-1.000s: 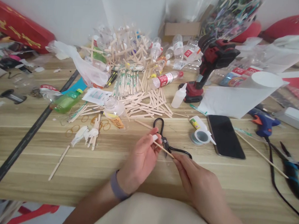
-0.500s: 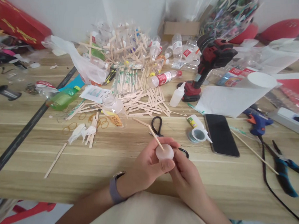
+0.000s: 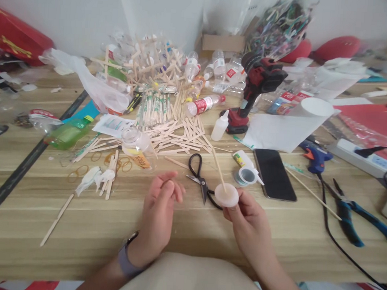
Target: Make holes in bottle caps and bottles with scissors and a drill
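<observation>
Pinched between the thumb and fingers of my right hand [image 3: 250, 217] is a round whitish disc [image 3: 226, 195]. A thin wooden stick [image 3: 219, 168] rises from the disc, leaning up and left. My left hand [image 3: 161, 207] is raised apart from it, fingers curled and thumb against them; whether anything small is inside cannot be made out. Black-handled scissors [image 3: 203, 186] lie on the table between the hands, one handle loop partly behind the disc. Just beyond the right hand is a small round tub [image 3: 245, 176].
Wooden sticks [image 3: 177, 137], a clear jar [image 3: 137, 146] and a green bottle [image 3: 69, 132] lie beyond the left hand. Toward the right are a phone [image 3: 275, 175], a red-black drill [image 3: 255, 89], a glue gun [image 3: 316, 159] and pliers [image 3: 349, 213] with a cord beside them.
My left hand has let go of the disc and moved left. The right hand now holds the disc alone, a little further right in view. The scissors are more exposed, and the view has shifted.
</observation>
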Tool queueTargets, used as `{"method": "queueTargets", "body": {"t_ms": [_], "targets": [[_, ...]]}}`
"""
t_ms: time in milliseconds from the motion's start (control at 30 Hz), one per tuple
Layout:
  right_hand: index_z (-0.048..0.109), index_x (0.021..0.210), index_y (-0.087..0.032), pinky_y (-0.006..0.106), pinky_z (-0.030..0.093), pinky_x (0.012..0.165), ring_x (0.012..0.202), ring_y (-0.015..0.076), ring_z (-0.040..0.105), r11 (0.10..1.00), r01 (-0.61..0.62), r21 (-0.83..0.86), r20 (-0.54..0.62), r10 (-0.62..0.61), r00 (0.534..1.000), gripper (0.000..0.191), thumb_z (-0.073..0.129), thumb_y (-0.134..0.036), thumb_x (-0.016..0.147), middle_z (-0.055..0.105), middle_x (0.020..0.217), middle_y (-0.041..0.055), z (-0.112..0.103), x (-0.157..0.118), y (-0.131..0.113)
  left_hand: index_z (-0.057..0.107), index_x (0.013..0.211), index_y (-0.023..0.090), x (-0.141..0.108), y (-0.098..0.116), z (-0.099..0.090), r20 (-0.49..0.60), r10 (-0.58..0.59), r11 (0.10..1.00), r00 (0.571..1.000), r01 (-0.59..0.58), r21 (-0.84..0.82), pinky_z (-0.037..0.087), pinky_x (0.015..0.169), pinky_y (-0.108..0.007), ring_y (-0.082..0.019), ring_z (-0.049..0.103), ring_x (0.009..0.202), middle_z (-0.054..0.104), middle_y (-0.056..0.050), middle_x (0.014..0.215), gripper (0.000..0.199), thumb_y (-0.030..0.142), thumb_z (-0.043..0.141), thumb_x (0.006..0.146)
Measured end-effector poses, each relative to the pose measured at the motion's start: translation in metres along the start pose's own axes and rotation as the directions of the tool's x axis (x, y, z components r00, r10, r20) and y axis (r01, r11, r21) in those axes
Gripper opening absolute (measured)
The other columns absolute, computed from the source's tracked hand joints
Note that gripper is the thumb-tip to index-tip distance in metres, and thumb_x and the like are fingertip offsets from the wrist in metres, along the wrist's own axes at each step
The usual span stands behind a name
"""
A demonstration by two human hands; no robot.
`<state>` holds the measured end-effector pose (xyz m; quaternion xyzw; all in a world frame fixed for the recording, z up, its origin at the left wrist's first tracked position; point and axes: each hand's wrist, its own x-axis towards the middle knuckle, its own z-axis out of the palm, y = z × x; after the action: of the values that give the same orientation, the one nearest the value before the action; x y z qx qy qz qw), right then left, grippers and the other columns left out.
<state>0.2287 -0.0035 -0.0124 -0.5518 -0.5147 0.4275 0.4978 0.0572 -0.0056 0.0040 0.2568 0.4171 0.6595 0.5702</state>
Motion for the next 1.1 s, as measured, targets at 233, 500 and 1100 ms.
{"method": "queueTargets", "body": {"t_ms": [233,500,1100], "targets": [[0.058,0.081,-0.019,0.022,0.034,0.043,0.048,0.0112,0.039,0.999,0.015,0.038,0.109,-0.019,0.994,0.042,0.056,-0.06,0.089,0.046,0.058,-0.003,0.006,-0.005,-0.008,0.066,0.113,0.021,0.0,-0.007,0.005,0.158,-0.2,0.979,0.967,0.191,0.07,0.038,0.1,-0.036,-0.023,0.055,0.121,0.068,-0.008,0.123,0.033,0.043,0.063,0.088],[0.053,0.07,-0.02,0.024,0.035,0.046,0.05,0.0123,0.039,0.996,0.026,-0.082,-0.021,-0.027,0.999,0.046,0.055,-0.063,0.088,0.044,0.055,-0.0035,0.001,0.005,-0.001,0.067,0.092,0.018,-0.004,0.002,0.004,0.01,-0.149,0.987,0.989,0.147,0.07,0.039,0.064,-0.028,-0.015,0.05,0.054,0.034,0.009,0.036,0.034,0.051,0.063,0.086],[0.058,0.072,-0.019,0.025,0.038,0.047,0.05,0.0137,0.045,0.99,0.046,-0.134,0.029,-0.042,0.999,0.041,0.052,-0.056,0.09,0.051,0.056,-0.0014,0.009,0.0,0.001,0.058,0.122,0.022,-0.002,-0.008,0.004,0.195,-0.292,0.953,0.936,0.267,0.143,0.039,0.093,-0.032,-0.019,0.057,0.104,0.07,-0.004,0.106,0.049,0.048,0.07,0.082]]}}
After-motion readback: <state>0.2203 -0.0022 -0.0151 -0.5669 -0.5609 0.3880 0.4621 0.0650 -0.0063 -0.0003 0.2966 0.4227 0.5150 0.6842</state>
